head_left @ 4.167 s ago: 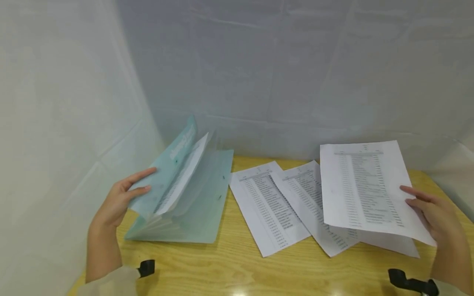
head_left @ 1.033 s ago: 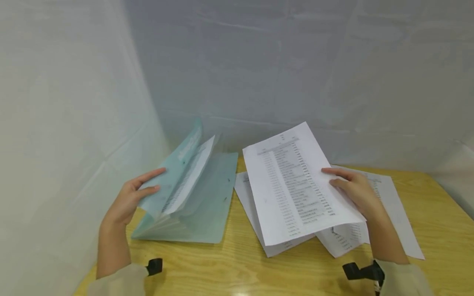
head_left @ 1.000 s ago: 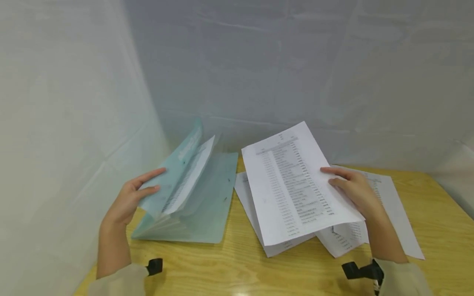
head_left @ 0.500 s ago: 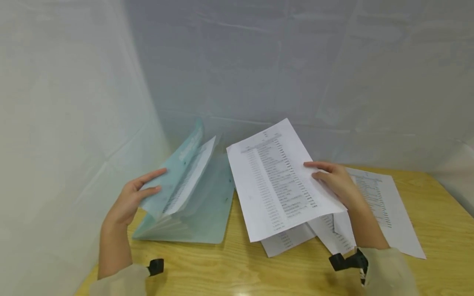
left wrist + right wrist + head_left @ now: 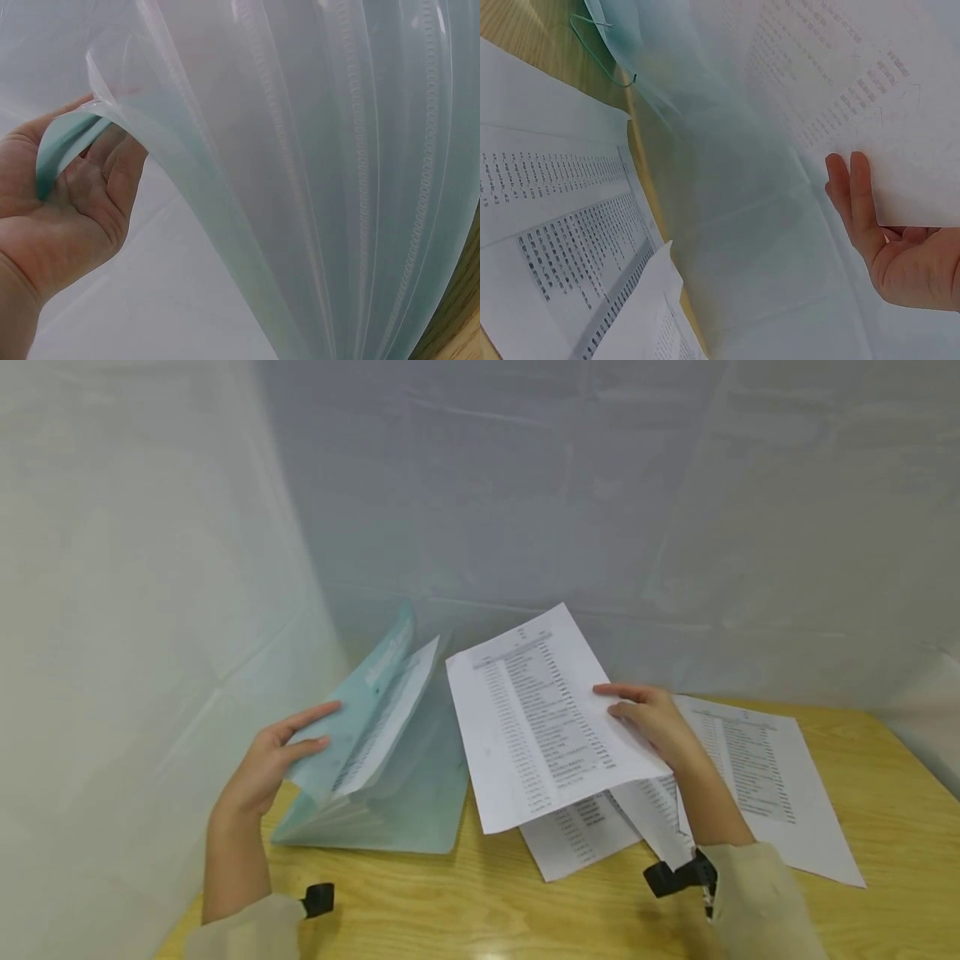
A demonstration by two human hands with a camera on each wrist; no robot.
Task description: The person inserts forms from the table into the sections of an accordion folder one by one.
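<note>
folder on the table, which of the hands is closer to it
Left. The left hand grips the folder by its raised front cover. The right hand holds a printed sheet in the air to the folder's right, not touching it.

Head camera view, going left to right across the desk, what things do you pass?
Left hand → teal expanding folder held open → printed sheet held up → right hand → sheet lying flat on the table.
</note>
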